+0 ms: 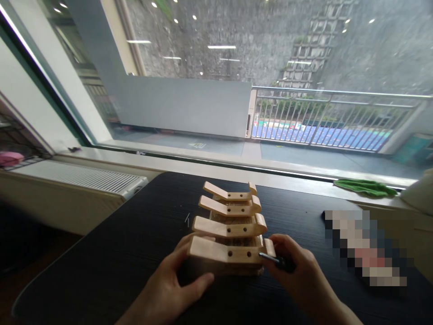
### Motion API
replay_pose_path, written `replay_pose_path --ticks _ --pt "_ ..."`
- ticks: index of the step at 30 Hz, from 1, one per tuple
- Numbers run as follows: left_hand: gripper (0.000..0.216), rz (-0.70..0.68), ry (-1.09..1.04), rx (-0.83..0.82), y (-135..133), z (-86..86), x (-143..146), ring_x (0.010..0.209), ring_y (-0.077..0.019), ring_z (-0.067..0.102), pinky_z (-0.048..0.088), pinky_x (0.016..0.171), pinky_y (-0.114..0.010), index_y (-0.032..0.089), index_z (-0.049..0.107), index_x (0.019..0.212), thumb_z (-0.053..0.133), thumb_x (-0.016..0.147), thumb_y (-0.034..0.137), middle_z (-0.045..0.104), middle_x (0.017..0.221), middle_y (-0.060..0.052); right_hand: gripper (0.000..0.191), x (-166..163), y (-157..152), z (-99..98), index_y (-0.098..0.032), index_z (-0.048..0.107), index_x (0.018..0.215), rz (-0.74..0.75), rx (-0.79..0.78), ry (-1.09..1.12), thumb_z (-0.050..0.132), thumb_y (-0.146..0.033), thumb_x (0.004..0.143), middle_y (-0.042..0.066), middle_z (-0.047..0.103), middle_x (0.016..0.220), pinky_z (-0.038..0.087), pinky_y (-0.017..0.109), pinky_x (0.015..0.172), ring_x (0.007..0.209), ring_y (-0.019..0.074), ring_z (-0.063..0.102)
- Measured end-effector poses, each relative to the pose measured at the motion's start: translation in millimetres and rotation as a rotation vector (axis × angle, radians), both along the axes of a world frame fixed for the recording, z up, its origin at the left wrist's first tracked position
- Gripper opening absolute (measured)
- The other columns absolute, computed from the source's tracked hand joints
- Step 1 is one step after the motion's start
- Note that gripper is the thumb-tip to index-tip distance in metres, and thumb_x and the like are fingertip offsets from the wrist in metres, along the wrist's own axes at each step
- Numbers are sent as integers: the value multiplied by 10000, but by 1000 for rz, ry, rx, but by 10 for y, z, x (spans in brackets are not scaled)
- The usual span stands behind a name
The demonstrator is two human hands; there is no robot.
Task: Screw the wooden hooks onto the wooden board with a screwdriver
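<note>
A wooden rack [221,255] lies on the dark table, with several pale curved hooks set in a row. Two dark screw holes show in each hook's flat part. My left hand [174,277] grips the nearest hook's left end, thumb in front and fingers partly hidden behind it. In my right hand [301,266] is a screwdriver [269,257] with a metal shaft and dark handle. Its tip points left, close to the nearest hook's right-hand hole; I cannot tell whether it touches the wood. The right fingers also rest near that hook's upturned end.
A few thin screws or nails [187,220] lie left of the rack on the black table [111,266]. A blurred-out flat object [365,248] is at right. Beyond are a green cloth [367,188] on the windowsill, a white radiator [84,178] and a large window.
</note>
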State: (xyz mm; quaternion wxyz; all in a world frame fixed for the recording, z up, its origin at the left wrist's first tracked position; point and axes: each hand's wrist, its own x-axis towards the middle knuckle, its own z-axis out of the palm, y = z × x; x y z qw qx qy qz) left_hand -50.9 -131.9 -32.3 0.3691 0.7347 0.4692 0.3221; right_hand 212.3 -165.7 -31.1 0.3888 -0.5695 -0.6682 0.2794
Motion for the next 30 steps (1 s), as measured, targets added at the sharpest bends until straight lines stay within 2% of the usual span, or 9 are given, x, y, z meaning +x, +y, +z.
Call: replay_pose_path --ticks 2,5,8,12,16,20,24,30 --pt "413 32 -73 -67 10 -9 6 1129 -220 516 416 975 -321 257 538 1168 601 760 281 564 1209 -30 239 -11 19 -27 -201 539 976 -11 6 41 597 -269 754 -14 643 767 442 202 610 680 125 579" --pt "297 39 -131 -83 27 -11 40 1098 -201 540 433 946 -273 248 595 1062 598 767 279 614 1131 -10 241 -13 43 -42 -212 545 985 3 7 38 595 -263 756 -20 640 762 443 201 597 666 122 576" --pt "258 82 -122 -55 37 -26 55 1081 -185 549 421 947 -241 250 609 1006 621 749 274 631 1094 8 358 10 45 -28 -238 517 1075 37 19 5 597 -188 729 -31 636 812 446 196 607 672 111 577" --pt "283 141 -124 -66 45 -100 21 1058 -175 565 433 919 -210 255 598 1024 627 745 291 632 1102 17 441 35 44 14 -247 504 1098 117 24 -30 571 -92 692 -28 625 905 450 192 669 736 103 581" --pt "274 142 -138 -140 44 -156 12 991 -167 605 465 865 -199 256 592 1031 607 764 316 661 1046 21 403 16 53 56 -225 515 1065 84 93 -64 556 -89 688 -26 621 843 450 179 622 682 94 567" --pt "289 139 -87 -131 30 -107 38 987 -178 607 463 886 -230 254 591 1038 607 760 331 660 1051 16 354 -4 44 62 -209 517 1036 38 153 -135 550 -114 697 -30 603 743 441 172 538 579 85 533" --pt "284 123 -75 -78 21 -52 54 1041 -193 580 442 929 -258 252 600 1023 613 751 334 634 1107 12 322 7 30 10 -191 497 1049 27 166 -200 531 -154 731 -9 602 733 437 182 496 544 90 519" --pt "303 121 -103 -120 28 -123 41 1020 -189 593 454 915 -263 265 582 1066 593 771 334 652 1076 20 351 35 39 -33 -193 494 1088 50 136 -166 527 -159 741 -11 605 746 450 185 527 571 97 538"
